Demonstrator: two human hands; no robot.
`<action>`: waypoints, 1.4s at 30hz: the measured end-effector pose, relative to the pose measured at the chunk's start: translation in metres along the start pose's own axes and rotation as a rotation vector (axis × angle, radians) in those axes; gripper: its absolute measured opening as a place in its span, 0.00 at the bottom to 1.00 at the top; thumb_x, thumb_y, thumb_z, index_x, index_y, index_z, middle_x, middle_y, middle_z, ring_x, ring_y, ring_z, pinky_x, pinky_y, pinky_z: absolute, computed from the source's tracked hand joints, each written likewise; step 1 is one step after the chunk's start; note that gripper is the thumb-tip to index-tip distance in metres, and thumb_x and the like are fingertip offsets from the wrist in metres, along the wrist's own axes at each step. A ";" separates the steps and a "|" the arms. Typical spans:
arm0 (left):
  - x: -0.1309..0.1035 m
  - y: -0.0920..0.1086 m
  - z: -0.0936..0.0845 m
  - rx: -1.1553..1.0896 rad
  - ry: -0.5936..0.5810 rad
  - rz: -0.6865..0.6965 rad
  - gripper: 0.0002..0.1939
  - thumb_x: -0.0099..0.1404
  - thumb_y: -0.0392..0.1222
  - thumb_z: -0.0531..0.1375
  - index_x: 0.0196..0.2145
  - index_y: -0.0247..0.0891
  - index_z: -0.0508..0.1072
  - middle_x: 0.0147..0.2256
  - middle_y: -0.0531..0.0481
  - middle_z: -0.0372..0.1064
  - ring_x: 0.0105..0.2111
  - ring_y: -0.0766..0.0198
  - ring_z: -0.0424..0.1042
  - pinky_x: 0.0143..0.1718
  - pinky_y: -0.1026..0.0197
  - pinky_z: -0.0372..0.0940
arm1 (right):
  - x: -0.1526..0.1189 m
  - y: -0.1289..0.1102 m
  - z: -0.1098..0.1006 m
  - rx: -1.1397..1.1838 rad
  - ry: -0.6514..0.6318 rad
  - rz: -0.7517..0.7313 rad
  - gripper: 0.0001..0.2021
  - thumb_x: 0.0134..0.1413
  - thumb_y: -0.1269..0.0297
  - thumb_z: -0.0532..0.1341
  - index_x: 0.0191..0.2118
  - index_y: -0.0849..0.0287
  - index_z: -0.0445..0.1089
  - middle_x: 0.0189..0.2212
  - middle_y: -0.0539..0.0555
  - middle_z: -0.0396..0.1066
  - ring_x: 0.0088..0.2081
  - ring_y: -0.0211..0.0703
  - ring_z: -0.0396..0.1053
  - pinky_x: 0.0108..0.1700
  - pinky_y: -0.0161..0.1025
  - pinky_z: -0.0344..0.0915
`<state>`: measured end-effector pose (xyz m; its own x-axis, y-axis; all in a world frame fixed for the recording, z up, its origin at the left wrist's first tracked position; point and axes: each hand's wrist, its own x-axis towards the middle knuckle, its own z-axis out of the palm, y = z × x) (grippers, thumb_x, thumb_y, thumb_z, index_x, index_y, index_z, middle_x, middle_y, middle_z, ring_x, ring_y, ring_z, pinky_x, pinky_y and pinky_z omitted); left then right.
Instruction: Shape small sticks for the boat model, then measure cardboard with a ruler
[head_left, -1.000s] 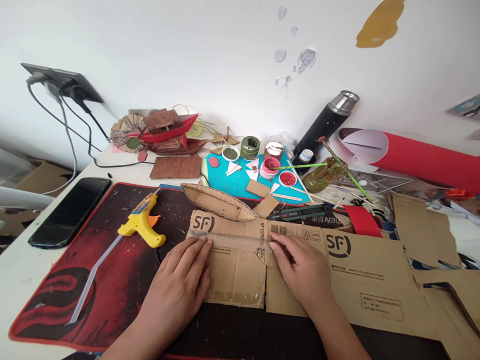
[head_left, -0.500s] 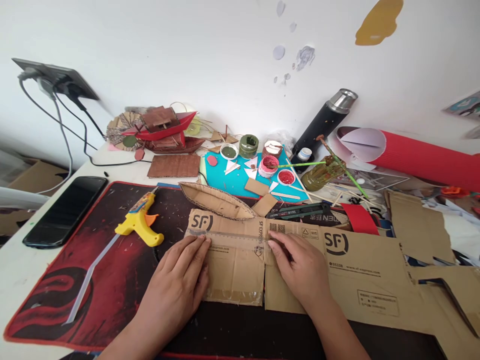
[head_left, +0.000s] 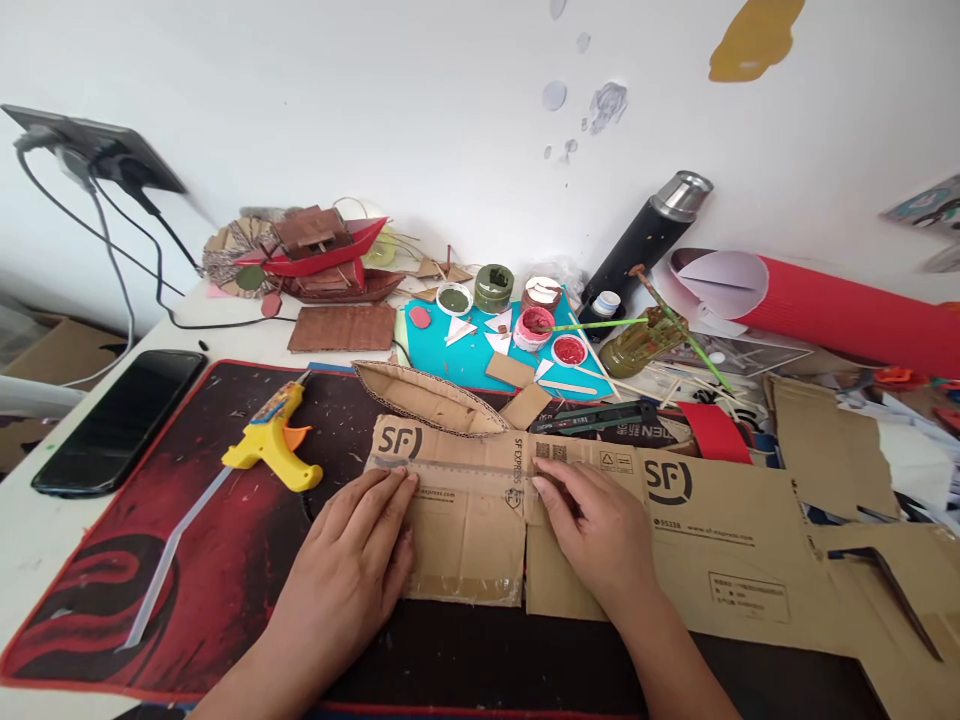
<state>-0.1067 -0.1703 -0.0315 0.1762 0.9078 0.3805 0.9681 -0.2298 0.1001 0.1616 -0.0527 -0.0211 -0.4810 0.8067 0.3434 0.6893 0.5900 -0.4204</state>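
Note:
A clear ruler (head_left: 472, 478) lies across a piece of cardboard (head_left: 469, 555) printed with SF lettering. The fingers of my left hand (head_left: 352, 550) are stretched out side by side, their tips pressing near the ruler's left end; its thumb rests lower, off the ruler. At the other end, my right hand (head_left: 600, 525) has thumb and index finger closed on the ruler's tip. Under that hand lies a larger cardboard sheet (head_left: 720, 560), reaching to the right. Just behind the ruler sits a boat-shaped cardboard piece (head_left: 431, 398).
A yellow glue gun (head_left: 274, 445) with a long glue stick lies left on the dark mat (head_left: 225, 590), beside a phone (head_left: 120, 425). Behind are a box cutter (head_left: 592, 418), paint pots (head_left: 493, 290), model boats (head_left: 322, 255), a black thermos (head_left: 637, 240) and a red roll (head_left: 840, 310).
The whole view has shifted slightly, so everything appears a little further left and higher. Both hands keep their places on the ruler and cardboard.

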 end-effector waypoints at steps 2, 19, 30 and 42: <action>0.000 0.000 0.000 -0.006 0.005 -0.004 0.22 0.75 0.34 0.56 0.64 0.28 0.70 0.56 0.36 0.76 0.58 0.45 0.73 0.60 0.46 0.69 | 0.000 0.000 0.000 -0.002 0.007 -0.002 0.15 0.78 0.59 0.56 0.49 0.56 0.80 0.41 0.55 0.85 0.41 0.49 0.83 0.41 0.43 0.76; -0.001 -0.001 0.000 -0.003 -0.029 -0.001 0.24 0.76 0.34 0.56 0.67 0.29 0.67 0.57 0.36 0.75 0.59 0.44 0.72 0.60 0.43 0.70 | 0.001 -0.001 -0.002 -0.005 -0.011 0.004 0.14 0.77 0.61 0.57 0.51 0.56 0.81 0.42 0.56 0.85 0.41 0.50 0.83 0.40 0.43 0.77; -0.001 -0.001 0.000 -0.017 -0.025 0.003 0.24 0.75 0.33 0.57 0.66 0.28 0.68 0.57 0.34 0.75 0.59 0.43 0.72 0.61 0.43 0.70 | 0.000 -0.002 -0.001 0.016 -0.001 0.004 0.14 0.77 0.61 0.57 0.51 0.56 0.81 0.42 0.56 0.85 0.42 0.50 0.84 0.41 0.44 0.78; -0.003 -0.001 0.001 -0.038 -0.029 -0.020 0.27 0.75 0.35 0.57 0.70 0.32 0.65 0.58 0.37 0.75 0.60 0.43 0.73 0.61 0.43 0.70 | 0.002 -0.002 -0.002 0.013 -0.005 -0.007 0.14 0.77 0.62 0.57 0.50 0.56 0.82 0.40 0.56 0.85 0.40 0.49 0.83 0.40 0.44 0.77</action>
<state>-0.1083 -0.1723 -0.0334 0.1621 0.9221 0.3515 0.9641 -0.2239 0.1429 0.1604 -0.0526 -0.0183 -0.4884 0.8026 0.3425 0.6790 0.5960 -0.4286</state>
